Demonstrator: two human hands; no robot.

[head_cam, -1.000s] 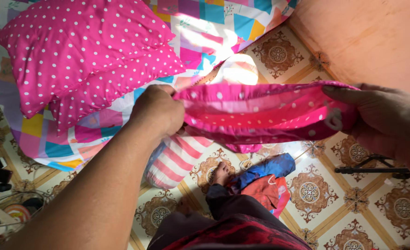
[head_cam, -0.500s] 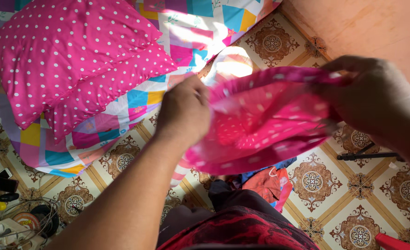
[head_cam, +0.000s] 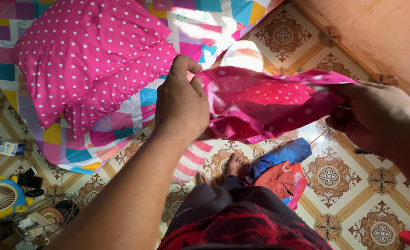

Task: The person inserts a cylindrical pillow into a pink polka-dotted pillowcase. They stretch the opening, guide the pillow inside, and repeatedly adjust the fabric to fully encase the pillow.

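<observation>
Both my hands hold a pink pillowcase with white dots stretched in the air over the floor. My left hand pinches its left edge between thumb and fingers. My right hand grips its right edge. A red-and-white striped pillow stands on the floor below, partly hidden behind my left arm and the pillowcase. Two pink dotted pillows lie stacked on a patchwork mattress to the left.
Patterned floor tiles lie below. A blue and red cloth heap sits by my foot. A small yellow fan, cables and small items crowd the lower left. An orange wall rises at upper right.
The pillowcase was held flat and wide, then shaken in a blur. Now it hangs crumpled between my hands, and my left hand has shifted right and up to a pinch grip.
</observation>
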